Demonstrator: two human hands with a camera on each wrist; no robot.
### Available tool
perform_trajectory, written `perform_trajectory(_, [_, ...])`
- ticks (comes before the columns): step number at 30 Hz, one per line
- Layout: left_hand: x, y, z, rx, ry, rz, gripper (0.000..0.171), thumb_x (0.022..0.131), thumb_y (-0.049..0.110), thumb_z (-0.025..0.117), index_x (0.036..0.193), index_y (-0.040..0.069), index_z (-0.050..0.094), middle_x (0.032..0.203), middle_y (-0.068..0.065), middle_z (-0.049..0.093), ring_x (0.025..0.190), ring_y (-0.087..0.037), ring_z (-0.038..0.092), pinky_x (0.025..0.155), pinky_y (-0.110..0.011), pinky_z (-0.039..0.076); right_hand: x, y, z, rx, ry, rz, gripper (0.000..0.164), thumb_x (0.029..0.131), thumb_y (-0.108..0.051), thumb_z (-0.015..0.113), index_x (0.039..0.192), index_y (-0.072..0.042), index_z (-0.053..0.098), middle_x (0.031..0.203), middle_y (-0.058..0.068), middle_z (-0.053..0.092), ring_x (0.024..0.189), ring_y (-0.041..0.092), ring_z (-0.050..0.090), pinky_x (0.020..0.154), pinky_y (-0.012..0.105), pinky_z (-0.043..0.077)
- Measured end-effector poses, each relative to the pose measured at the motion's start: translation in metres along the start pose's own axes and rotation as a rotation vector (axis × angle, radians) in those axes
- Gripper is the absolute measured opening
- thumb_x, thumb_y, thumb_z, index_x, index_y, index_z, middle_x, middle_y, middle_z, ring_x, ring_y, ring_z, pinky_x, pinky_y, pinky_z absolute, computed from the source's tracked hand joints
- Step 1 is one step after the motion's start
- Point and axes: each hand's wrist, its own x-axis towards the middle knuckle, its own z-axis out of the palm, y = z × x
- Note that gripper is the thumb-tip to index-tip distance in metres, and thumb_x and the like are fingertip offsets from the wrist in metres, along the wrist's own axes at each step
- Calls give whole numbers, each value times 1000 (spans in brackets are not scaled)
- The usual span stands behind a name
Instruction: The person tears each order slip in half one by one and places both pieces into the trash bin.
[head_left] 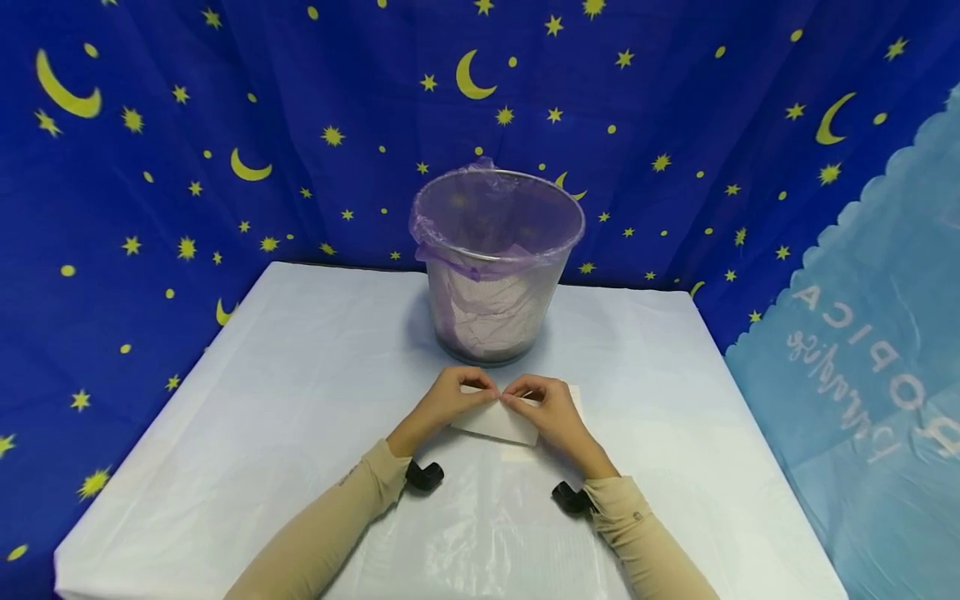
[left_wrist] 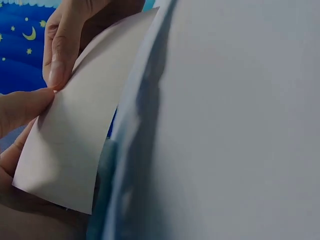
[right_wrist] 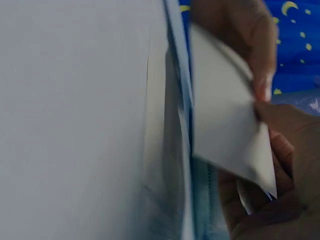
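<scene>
A cream piece of paper (head_left: 497, 424) held up between two hands, just above the tabletop (head_left: 345, 358) and in front of a bin (head_left: 495, 327).
The paper bows slightly, its upper edge pinched near the middle by the thumbs and fingers of the left hand (head_left: 444, 402) and right hand (head_left: 558, 413); each grip is closed on it, the fingertips of both meeting there. Beneath, partly covered, a pale sheet (head_left: 517, 455) lies on the tabletop. Beige sleeves (head_left: 330, 521) cover both forearms, with a black curved piece (head_left: 426, 477) at each wrist. Beyond stands the upright mesh bin, a purple liner (head_left: 429, 237) folded over its rim; behind it hangs a blue curtain (head_left: 300, 83) with yellow moons and stars.
</scene>
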Motion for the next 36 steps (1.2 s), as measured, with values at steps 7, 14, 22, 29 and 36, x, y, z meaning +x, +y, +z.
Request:
perform_trajectory(7, [12,28,-11,-2,-4,46,7,96,11,78,95,5,81,99,-9,78,98,-17,70,97,-39,53,15,-17,-14,-21,-24,-16,7,96,-6,77,98,1,78,95,12,79,93,14,72,93,46,60])
perform_trajectory(14, [26,65,-23,19,-8,95,8,97,15,78,96,7,81,99,-8,78,100,-19,69,97,-41,54,36,-21,-34,-63,-26,-33,7,97,-7,77,98,0,78,96,13,79,92,19,72,90,43,60])
perform_trajectory(22, [38,105,-37,29,6,158,8,97,15,77,93,8,80,94,-5,77,93,-19,70,87,-35,56,53,-54,-62,-62,-40,-111,6,96,-15,79,99,-10,80,97,5,79,90,16,72,85,31,60])
perform_trajectory(29, [46,145,-47,19,3,198,7,97,14,77,93,9,80,95,-4,77,95,-20,70,88,-36,56,67,-91,-87,-91,-60,-179,5,97,-15,78,99,-10,80,98,3,78,91,14,71,84,27,60])
perform_trajectory(36, [56,183,-56,-7,4,246,8,98,13,77,94,7,80,94,-6,77,93,-23,69,83,-36,54,80,-124,-109,-114,-46,-225,5,97,-13,78,100,-9,80,95,5,78,87,12,71,81,24,59])
